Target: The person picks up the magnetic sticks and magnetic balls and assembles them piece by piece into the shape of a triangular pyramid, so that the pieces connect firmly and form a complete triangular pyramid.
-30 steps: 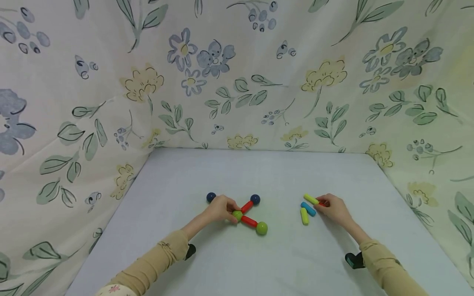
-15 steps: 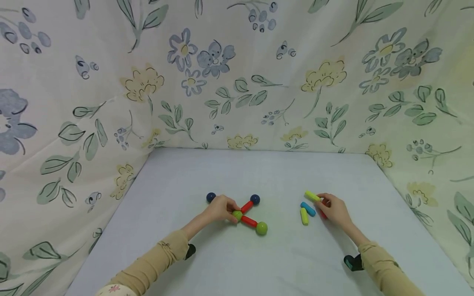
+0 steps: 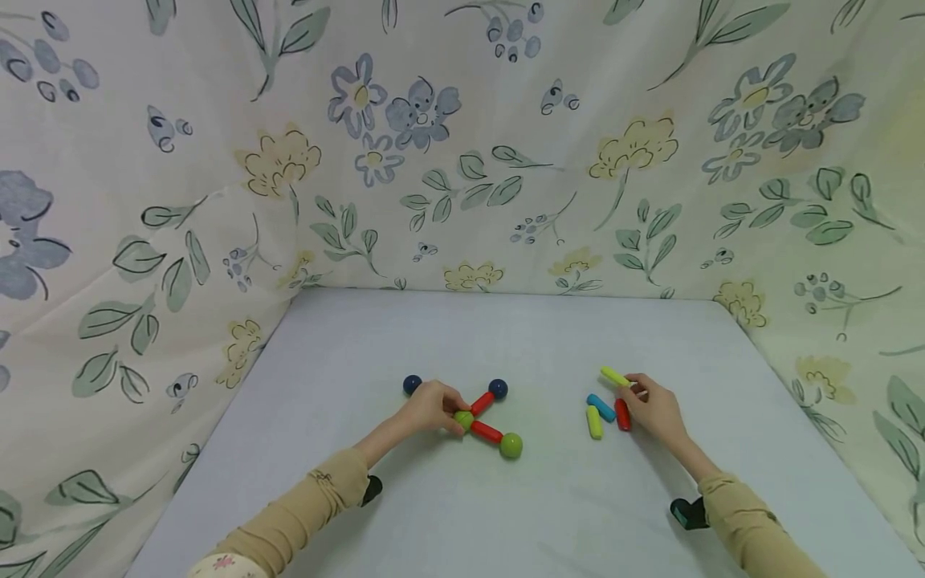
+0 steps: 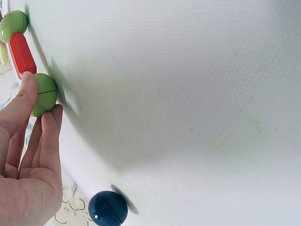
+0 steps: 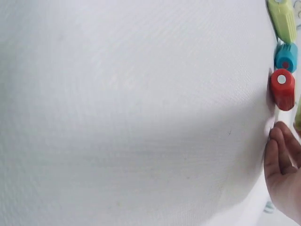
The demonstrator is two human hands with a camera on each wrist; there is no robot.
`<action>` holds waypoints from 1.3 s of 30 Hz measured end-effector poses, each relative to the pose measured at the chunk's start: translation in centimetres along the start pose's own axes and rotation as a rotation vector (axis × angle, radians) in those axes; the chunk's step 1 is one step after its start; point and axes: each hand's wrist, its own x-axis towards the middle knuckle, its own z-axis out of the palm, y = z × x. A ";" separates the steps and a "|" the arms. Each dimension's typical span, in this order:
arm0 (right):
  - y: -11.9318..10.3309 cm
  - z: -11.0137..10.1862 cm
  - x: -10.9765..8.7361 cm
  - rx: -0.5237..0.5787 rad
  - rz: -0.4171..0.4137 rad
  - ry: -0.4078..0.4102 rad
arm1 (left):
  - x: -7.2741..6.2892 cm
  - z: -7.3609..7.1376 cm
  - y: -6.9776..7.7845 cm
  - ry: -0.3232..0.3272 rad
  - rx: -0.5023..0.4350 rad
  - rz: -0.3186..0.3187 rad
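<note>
My left hand pinches a green ball between thumb and fingers. Two red rods branch from that ball; a second green ball ends one and a dark blue ball ends the other. Another dark blue ball sits just beyond the left hand. On the right, my right hand pinches the near end of a yellow-green rod. Beside its fingers lie a loose red rod with a shiny disc on its end, a blue rod and another yellow-green rod.
Everything lies on a white-covered table. Floral cloth hangs behind it and along both sides. Dark wrist devices show below both forearms. A gap of bare tabletop separates the ball-and-rod piece from the loose rods.
My right hand has let the red rod lie on the table and moved the yellow-green rod slightly away and to the right. The left hand stays still on the green ball.
</note>
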 end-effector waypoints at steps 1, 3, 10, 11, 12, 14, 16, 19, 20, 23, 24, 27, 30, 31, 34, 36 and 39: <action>0.0 0.0 0.0 0.010 0.003 0.007 | 0.0 0.0 0.0 -0.001 -0.001 -0.001; 0.0 -0.1 -0.1 0.024 0.014 0.021 | 0.0 0.0 0.0 -0.002 -0.006 -0.003; -0.4 -0.5 -0.4 0.119 0.075 0.050 | -0.1 -0.1 0.0 -0.002 -0.013 0.009; -0.4 -0.6 -0.4 0.133 0.086 0.049 | -0.1 -0.1 0.0 -0.001 -0.015 0.010; -0.5 -0.6 -0.5 0.142 0.096 0.050 | -0.1 -0.1 0.0 0.001 -0.014 0.011; -0.6 -0.6 -0.4 0.153 0.117 0.050 | -0.1 -0.1 0.0 0.003 -0.016 0.004; -0.7 -0.5 -0.3 0.162 0.138 0.055 | -0.1 -0.1 -0.1 0.005 -0.016 -0.001; -1.0 -0.3 -0.2 0.194 0.153 0.053 | -0.2 0.0 -0.1 0.010 -0.013 -0.003; -1.2 -0.3 -0.1 0.208 0.157 0.050 | -0.2 0.0 -0.1 0.013 -0.013 -0.004; -1.6 -0.1 -0.1 0.241 0.159 0.026 | -0.2 0.0 -0.1 0.023 -0.010 0.002; -1.8 -0.1 -0.2 0.253 0.160 0.016 | -0.3 0.1 -0.1 0.026 -0.011 0.002; -2.4 0.2 -0.2 0.283 0.154 -0.008 | -0.4 0.1 -0.1 0.036 -0.021 -0.006; -3.0 0.5 -0.1 0.317 0.148 -0.020 | -0.4 0.2 -0.1 0.045 -0.029 -0.008; -3.3 0.6 0.0 0.328 0.144 -0.024 | -0.4 0.2 -0.1 0.048 -0.031 -0.008; -4.2 0.9 0.0 0.341 0.124 -0.034 | -0.4 0.2 -0.1 0.054 -0.033 -0.006; -4.9 1.1 0.0 0.344 0.116 -0.044 | -0.5 0.3 0.0 0.055 -0.035 -0.007; -5.6 1.4 -0.1 0.349 0.102 -0.066 | -0.5 0.3 0.0 0.054 -0.035 -0.007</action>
